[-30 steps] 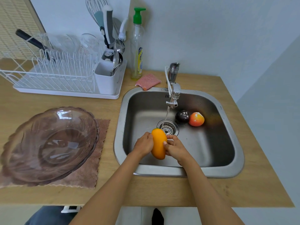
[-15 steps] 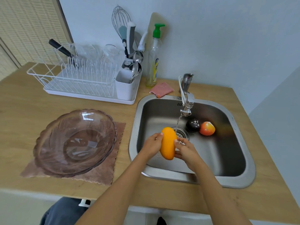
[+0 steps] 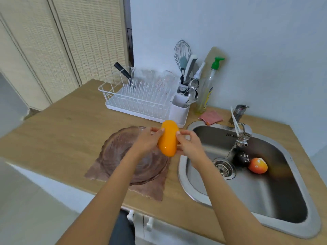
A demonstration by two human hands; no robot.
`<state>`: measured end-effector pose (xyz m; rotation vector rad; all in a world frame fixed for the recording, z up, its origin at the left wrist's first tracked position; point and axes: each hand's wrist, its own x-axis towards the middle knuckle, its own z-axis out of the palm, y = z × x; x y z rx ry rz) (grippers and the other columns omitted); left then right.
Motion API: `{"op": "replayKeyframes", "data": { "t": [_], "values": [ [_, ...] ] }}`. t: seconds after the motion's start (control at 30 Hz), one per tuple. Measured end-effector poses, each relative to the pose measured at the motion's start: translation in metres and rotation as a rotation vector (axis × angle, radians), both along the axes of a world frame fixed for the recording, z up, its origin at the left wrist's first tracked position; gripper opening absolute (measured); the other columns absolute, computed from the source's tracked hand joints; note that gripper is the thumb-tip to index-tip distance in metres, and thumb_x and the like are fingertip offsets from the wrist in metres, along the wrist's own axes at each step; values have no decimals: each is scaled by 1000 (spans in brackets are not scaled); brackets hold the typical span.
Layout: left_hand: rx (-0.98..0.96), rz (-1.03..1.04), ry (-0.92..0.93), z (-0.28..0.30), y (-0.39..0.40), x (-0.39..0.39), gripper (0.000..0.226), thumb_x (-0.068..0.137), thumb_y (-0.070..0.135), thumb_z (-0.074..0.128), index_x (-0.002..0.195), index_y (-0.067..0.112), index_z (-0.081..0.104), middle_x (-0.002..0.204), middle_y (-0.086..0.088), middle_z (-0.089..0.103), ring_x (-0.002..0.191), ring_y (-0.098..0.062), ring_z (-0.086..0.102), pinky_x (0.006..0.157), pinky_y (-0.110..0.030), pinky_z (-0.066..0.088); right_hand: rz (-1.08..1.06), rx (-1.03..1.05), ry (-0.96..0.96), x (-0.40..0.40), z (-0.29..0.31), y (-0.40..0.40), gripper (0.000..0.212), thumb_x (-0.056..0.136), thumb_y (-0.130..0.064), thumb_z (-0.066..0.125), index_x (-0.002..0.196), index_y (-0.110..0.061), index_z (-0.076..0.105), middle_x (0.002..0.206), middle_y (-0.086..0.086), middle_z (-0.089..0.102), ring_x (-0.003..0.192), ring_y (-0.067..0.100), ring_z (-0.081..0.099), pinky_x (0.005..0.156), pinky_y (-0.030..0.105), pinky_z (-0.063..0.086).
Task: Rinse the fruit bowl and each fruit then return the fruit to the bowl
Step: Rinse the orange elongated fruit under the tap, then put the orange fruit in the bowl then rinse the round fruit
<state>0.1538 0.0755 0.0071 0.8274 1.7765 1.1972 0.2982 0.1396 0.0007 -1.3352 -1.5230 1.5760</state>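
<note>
An orange mango (image 3: 168, 138) is held upright between my left hand (image 3: 147, 141) and my right hand (image 3: 189, 145), above the right rim of the tinted glass fruit bowl (image 3: 116, 156). The bowl rests on a brown cloth (image 3: 150, 190) on the wooden counter, left of the steel sink (image 3: 265, 197). In the sink basin lie a dark round fruit (image 3: 242, 159) and a red-orange fruit (image 3: 258, 165), right of the drain (image 3: 223, 167). Water runs from the tap (image 3: 241, 137).
A white dish rack (image 3: 139, 99) with a utensil holder (image 3: 179, 110) stands behind the bowl. A soap bottle (image 3: 207, 92) and a pink sponge cloth (image 3: 210, 117) sit by the wall. The counter's front edge runs below my forearms.
Both hands have carried the mango left, out of the sink and over the bowl's rim. The view has swung left with them.
</note>
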Motion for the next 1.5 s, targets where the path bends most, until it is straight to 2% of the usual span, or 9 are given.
{"op": "replayKeyframes", "data": {
  "t": [0.23,0.37,0.5,0.87,1.03,1.13,1.23,1.3,1.5],
  "values": [
    [-112,201,-34,-27,-52,-71,18,95,29,56,96,11,55,113,-19,60,104,-32,62,84,-50,57,161,-136,-15,-87,-32,-34,28,94,-32,60,115,-16,52,123,12,59,99,30,66,69,33,59],
    [-158,214,67,-41,-63,-83,32,97,24,53,115,-2,57,112,-22,60,97,-29,59,86,-50,55,191,-254,-3,-104,-49,-42,34,94,-22,61,125,-12,53,119,12,60,92,25,65,68,29,57],
    [-222,144,364,-46,-68,-87,38,99,27,47,122,0,60,124,-18,62,113,-32,57,94,-36,46,188,-289,1,-110,-57,-44,34,92,-21,63,124,-13,54,120,17,62,83,22,65,62,24,56],
    [-242,94,491,-46,-67,-87,40,101,27,41,127,0,56,128,-19,59,116,-33,54,93,-38,43,194,-198,-84,-112,-60,-41,36,91,-26,65,124,-16,56,115,13,64,91,22,68,72,29,59],
    [-181,104,604,-25,-56,-79,33,101,27,42,101,-2,56,95,-18,61,99,-37,56,74,-35,36,179,-16,-137,-95,-46,-31,36,92,-29,61,124,-13,56,92,7,66,75,18,64,75,32,59],
    [-108,59,651,-5,-42,-64,38,100,27,42,120,-1,57,116,-20,62,107,-34,57,81,-35,39,150,124,-146,-74,-27,-21,31,92,-30,59,118,-14,60,96,3,67,71,15,63,79,36,59],
    [-35,-23,679,10,-20,-33,29,98,22,43,103,0,62,108,-22,65,100,-34,59,78,-34,40,58,172,-114,-36,-13,-10,13,90,-34,59,100,-27,64,100,3,68,82,18,66,82,36,56],
    [23,-71,654,12,-1,-6,31,97,20,46,111,-1,63,113,-21,66,109,-34,59,87,-34,42,-36,203,-127,-2,-8,-3,6,87,-38,59,89,-34,63,99,4,69,84,20,68,82,38,56],
    [7,-405,653,-21,44,90,36,99,27,44,124,4,57,126,-15,59,119,-31,54,99,-35,42,-260,127,-130,104,-34,13,8,95,-23,56,92,-18,62,83,7,67,64,13,61,58,23,46]
  ]
}}
